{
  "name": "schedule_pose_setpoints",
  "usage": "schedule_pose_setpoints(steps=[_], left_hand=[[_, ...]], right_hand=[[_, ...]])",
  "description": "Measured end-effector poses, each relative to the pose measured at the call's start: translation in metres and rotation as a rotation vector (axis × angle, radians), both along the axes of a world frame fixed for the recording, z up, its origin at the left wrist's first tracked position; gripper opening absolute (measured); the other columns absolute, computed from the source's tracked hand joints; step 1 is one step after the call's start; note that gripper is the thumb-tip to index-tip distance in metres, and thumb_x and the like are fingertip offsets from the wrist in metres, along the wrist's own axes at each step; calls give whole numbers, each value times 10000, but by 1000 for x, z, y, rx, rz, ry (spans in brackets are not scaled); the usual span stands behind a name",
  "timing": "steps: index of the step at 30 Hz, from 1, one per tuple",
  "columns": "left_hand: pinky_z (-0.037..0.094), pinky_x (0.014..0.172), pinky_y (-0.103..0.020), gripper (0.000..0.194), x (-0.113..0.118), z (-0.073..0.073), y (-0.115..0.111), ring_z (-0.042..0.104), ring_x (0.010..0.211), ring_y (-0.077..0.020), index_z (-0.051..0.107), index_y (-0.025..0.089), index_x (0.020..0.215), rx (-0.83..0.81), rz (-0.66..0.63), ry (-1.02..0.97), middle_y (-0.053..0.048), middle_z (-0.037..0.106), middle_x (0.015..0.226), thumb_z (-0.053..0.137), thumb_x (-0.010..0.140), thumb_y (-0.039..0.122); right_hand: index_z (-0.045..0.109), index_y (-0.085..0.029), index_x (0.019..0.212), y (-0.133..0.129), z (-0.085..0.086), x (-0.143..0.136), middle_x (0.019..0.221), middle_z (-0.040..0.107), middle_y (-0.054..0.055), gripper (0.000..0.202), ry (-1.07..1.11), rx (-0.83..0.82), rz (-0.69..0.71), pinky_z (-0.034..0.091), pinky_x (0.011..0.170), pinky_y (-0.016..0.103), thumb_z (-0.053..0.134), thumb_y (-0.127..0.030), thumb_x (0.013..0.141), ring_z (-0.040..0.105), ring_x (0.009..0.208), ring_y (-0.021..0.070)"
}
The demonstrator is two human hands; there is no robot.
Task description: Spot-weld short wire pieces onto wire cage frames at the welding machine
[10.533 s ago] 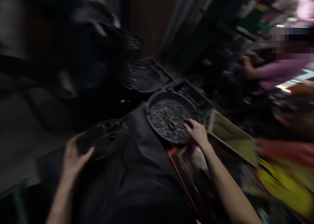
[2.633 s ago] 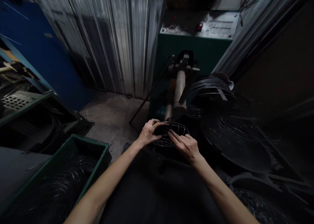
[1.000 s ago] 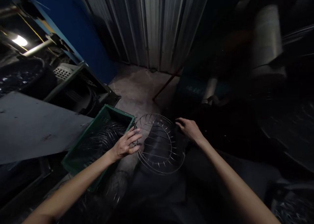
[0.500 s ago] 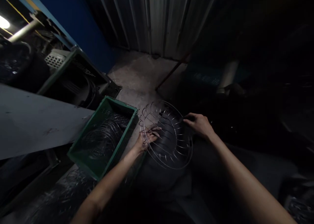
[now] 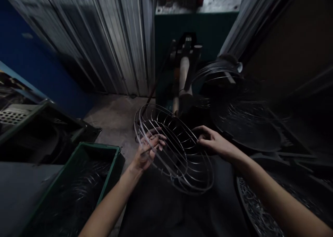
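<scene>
A round wire basket-like frame (image 5: 186, 153), with two outer hoops, curved ribs and straight cross wires, is tilted in front of my dark clothing. My left hand (image 5: 147, 152) holds it at the left side, fingers partly curled behind and among the wires. At the upper right rim, my right hand (image 5: 214, 143) grips the frame between thumb and fingers. Where exactly the left fingers touch the wires is hard to make out. Beyond the frame, a metal machine arm (image 5: 184, 72) points toward me.
At left, a green crate (image 5: 112, 167) holds wire rings. A dark crate (image 5: 23, 126) sits behind it. Coiled wire (image 5: 217, 70) lies at the right of the machine (image 5: 208, 25). A round tray (image 5: 240, 192) of small metal pieces is by my right forearm. Corrugated sheeting (image 5: 111, 39) stands ahead.
My view has swung right, bringing the machine and coiled wire into sight. The wire frame has come along in both hands and tilted more; the green crate now sits lower left.
</scene>
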State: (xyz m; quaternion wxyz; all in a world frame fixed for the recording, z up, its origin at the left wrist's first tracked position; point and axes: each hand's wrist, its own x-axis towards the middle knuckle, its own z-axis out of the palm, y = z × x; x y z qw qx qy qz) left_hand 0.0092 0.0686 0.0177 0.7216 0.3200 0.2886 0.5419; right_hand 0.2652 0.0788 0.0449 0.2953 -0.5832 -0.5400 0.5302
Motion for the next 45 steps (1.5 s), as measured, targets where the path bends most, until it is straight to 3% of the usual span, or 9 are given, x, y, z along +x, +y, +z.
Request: schedule_pose_setpoints(steps=[7,11,15,17,20,24,27,32,45], left_hand=[[479,548,-139,218,37,63,23,607,617,-65,604,105,959,-171,82,-17,-30,654,780,657,807,253],[486,517,-149,180,48,95,34,611,578,-74,598,90,863,-257,86,-18,-42,645,734,557,888,264],[491,514,-164,229,51,109,42,624,589,-95,596,77,828,-263,58,-33,-72,651,732,527,906,281],[491,519,-170,215,51,100,42,630,598,-102,598,77,853,-263,46,-52,-76,655,736,502,917,259],[485,516,-185,257,55,67,36,623,585,-108,598,88,961,-239,11,-115,-77,660,756,431,948,282],[383,427,-163,440,65,15,28,474,426,-64,587,133,1084,-85,133,-196,-9,580,628,364,949,488],[343,424,-152,489,70,-6,27,420,419,-54,594,145,1103,-16,216,-181,20,512,574,379,925,546],[312,410,-157,501,66,-12,33,403,409,-58,605,138,1089,-78,206,-138,21,484,554,376,916,549],[273,385,-143,531,66,-17,45,373,423,-50,632,116,1061,-93,206,-169,9,482,564,418,891,572]], right_hand=[[592,-217,958,23,27,25,587,557,-44,359,194,-104,-41,324,389,207,607,-235,600,458,433,99],[626,-197,867,40,37,38,576,550,-36,269,327,-103,-73,297,357,182,654,-206,599,381,394,61],[640,-183,842,51,54,44,461,402,-83,247,330,-159,-127,210,323,150,683,-174,599,259,356,35],[636,-183,811,49,62,42,510,468,-58,235,302,-136,-185,247,332,154,677,-157,582,312,372,39],[624,-210,863,34,63,39,608,554,-26,281,224,-40,-225,347,383,193,687,-207,590,453,447,87],[617,-223,949,4,46,32,709,609,7,354,43,164,-186,453,528,256,682,-340,622,568,627,158],[629,-223,963,-12,32,23,831,634,31,332,-193,322,-187,440,555,267,618,-380,670,553,663,157],[626,-225,968,-18,27,10,682,571,-6,321,-348,341,-198,373,473,255,544,-404,714,431,512,119],[639,-213,945,-12,20,4,755,616,12,309,-380,364,-255,388,522,265,538,-409,729,485,568,134]])
